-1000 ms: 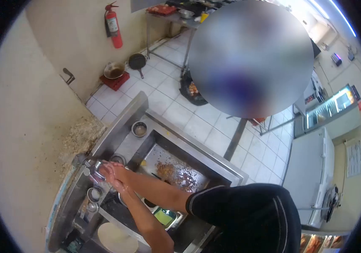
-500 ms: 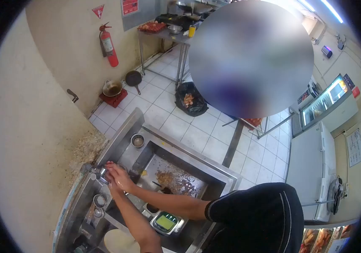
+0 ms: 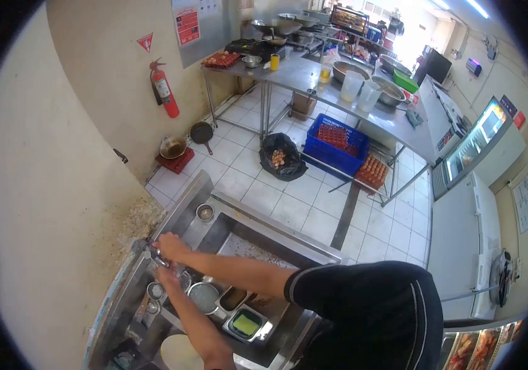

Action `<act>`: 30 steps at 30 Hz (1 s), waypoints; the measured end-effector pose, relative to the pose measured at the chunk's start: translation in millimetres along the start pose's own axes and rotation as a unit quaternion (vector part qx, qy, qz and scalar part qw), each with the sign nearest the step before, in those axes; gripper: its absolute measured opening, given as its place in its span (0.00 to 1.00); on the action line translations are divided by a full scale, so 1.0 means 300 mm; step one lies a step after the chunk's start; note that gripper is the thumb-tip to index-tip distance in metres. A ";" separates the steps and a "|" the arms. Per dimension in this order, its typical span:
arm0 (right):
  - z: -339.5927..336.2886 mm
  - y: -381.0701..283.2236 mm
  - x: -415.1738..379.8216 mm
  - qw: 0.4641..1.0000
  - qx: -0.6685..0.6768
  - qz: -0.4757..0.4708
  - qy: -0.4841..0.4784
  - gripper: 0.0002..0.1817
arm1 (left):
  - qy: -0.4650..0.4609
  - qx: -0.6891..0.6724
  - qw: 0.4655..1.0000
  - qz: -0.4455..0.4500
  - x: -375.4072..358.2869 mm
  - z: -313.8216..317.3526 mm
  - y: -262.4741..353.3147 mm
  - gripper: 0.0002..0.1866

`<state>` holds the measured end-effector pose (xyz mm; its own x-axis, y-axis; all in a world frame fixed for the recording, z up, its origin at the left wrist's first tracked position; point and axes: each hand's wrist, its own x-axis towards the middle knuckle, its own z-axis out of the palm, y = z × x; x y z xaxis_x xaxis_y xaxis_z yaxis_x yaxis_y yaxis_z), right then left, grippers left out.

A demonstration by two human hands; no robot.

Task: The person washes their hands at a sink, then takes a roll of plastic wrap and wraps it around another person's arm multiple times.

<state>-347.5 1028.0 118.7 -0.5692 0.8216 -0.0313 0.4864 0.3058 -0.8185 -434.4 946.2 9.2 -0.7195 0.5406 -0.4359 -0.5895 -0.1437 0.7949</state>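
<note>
My right hand (image 3: pixel 174 248) is at the metal tap (image 3: pixel 160 258) on the left side of the sink (image 3: pixel 248 216), its fingers curled over the top of the tap. Just under the spout is my left hand (image 3: pixel 166 275), with its fingers partly hidden by the tap. Close by in the basin are a round metal bowl (image 3: pixel 203 298), a rectangular metal container (image 3: pixel 234 300) of brownish liquid, and another metal container (image 3: pixel 245 325) with a green sponge-like block. Small metal cups (image 3: pixel 155 290) stand on the ledge below my left hand.
Food scraps (image 3: pixel 258 250) lie in the basin. A cream round item (image 3: pixel 181 353) sits at the bottom edge. Beyond are a black bag (image 3: pixel 281 161) of eggshells, a blue crate (image 3: pixel 336 148), a steel table (image 3: pixel 313 71) with bowls and jugs, a wok (image 3: pixel 173 147) and a pan (image 3: pixel 202 133).
My hands were together at the tap; now they are apart, the right on top of the tap and the left beneath. The view has shifted, and a blurred patch no longer covers the table.
</note>
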 end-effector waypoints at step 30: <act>-0.612 0.102 -1.143 0.949 -0.163 -0.170 -0.211 0.20 | -0.357 0.674 0.615 0.200 -1.216 -0.107 0.185 0.14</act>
<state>-15.8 844.1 209.6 -0.9111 0.4040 -0.0816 0.3675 0.7068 -0.6044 -216.5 714.4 198.9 -0.0801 0.9808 -0.1779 0.7691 0.1743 0.6149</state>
